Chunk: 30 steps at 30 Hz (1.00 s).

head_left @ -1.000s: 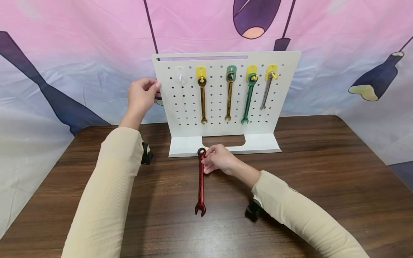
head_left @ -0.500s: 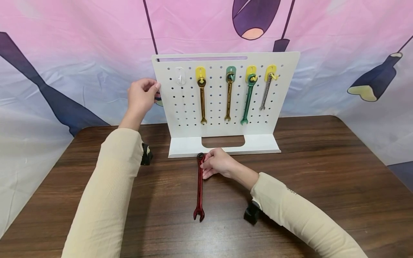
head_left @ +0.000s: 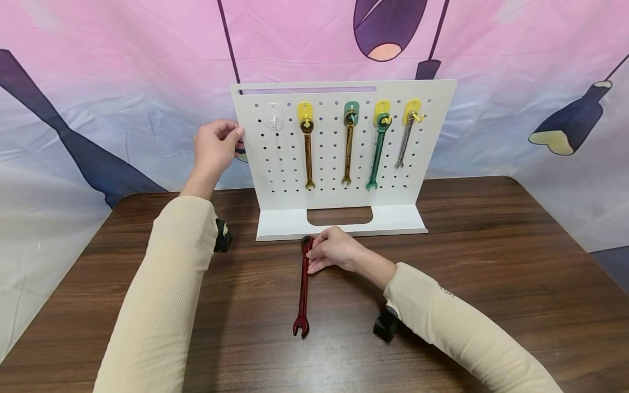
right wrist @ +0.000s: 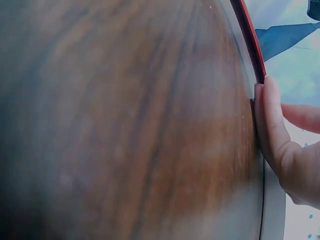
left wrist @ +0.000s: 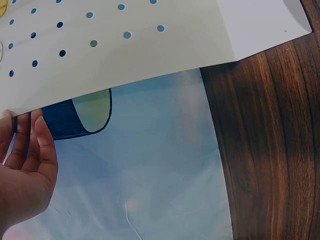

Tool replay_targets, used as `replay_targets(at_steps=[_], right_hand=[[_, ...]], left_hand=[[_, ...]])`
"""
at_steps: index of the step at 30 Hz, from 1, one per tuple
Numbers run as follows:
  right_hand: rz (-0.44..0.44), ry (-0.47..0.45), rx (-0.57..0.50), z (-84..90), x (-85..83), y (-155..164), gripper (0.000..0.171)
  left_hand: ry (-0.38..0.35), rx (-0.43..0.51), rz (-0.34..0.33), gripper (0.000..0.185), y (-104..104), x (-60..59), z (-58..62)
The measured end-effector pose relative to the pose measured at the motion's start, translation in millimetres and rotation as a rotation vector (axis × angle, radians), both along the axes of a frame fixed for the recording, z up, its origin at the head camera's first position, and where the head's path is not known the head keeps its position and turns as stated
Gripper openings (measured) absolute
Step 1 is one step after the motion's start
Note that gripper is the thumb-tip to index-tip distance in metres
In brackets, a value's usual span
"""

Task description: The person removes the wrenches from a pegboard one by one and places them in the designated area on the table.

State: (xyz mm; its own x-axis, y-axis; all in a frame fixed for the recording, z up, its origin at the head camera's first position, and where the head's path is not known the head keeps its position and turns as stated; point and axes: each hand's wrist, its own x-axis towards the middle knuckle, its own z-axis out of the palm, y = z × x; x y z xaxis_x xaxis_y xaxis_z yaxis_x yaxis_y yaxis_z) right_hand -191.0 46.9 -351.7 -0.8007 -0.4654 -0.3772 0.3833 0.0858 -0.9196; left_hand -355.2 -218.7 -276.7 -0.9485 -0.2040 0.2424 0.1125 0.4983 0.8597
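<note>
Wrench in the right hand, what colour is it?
The wrench is dark red; the head view shows it best.

It looks like a staged filming corner; what building holds it cannot be told. A creased, printed cloth [head_left: 147,65], pink and blue, hangs as a backdrop from nine o'clock round to three. Before it sits a wood-grain tabletop [head_left: 491,262], and at twelve o'clock a white pegboard [head_left: 327,164] hung with wrenches [head_left: 308,161] lends a workshop touch. Black wrist cameras [head_left: 385,325] show at eight and five o'clock.
</note>
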Motion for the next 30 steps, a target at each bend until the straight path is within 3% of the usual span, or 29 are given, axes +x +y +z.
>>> replay_targets(at_steps=[2, 6, 9, 12, 19, 21, 24, 26, 28, 30], right_hand=[[0.001, -0.003, -0.002, 0.6, 0.0, 1.8, 0.007], [0.01, -0.004, 0.005, 2.4, -1.0, 5.9, 0.004], [0.029, 0.006, 0.016, 5.6, -2.5, 9.0, 0.008], [0.044, 0.022, 0.026, 10.6, -4.1, 11.5, 0.015], [0.071, 0.076, 0.037, 19.4, -8.8, 14.7, 0.021], [0.075, 0.104, 0.056, 22.3, -9.7, 15.6, 0.021], [0.07, 0.139, 0.087, 27.4, -11.2, 16.8, 0.022], [0.068, 0.157, 0.103, 30.9, -12.7, 17.5, 0.024], [0.066, 0.169, 0.117, 34.7, -14.4, 18.1, 0.024], [0.069, 0.181, 0.13, 38.7, -16.3, 19.2, 0.023]], left_hand=[[0.026, 0.008, -0.016, 0.031, 3.4, 8.5, 5.0], [0.036, -0.051, -0.01, 0.031, 27.2, 53.1, 33.1], [0.012, -0.085, 0.009, 0.033, 40.7, 78.1, 49.0], [-0.003, -0.077, 0.008, 0.033, 43.8, 86.1, 54.2], [0.0, -0.101, 0.025, 0.035, 44.6, 86.4, 53.2], [0.009, -0.084, 0.016, 0.035, 38.9, 76.2, 46.4], [0.027, 0.011, -0.004, 0.03, 21.2, 43.6, 25.1], [0.041, 0.024, -0.012, 0.03, 15.6, 32.7, 17.8], [0.036, 0.015, -0.005, 0.031, 15.0, 30.2, 16.8], [0.03, -0.04, 0.004, 0.034, 20.3, 39.0, 23.2]])
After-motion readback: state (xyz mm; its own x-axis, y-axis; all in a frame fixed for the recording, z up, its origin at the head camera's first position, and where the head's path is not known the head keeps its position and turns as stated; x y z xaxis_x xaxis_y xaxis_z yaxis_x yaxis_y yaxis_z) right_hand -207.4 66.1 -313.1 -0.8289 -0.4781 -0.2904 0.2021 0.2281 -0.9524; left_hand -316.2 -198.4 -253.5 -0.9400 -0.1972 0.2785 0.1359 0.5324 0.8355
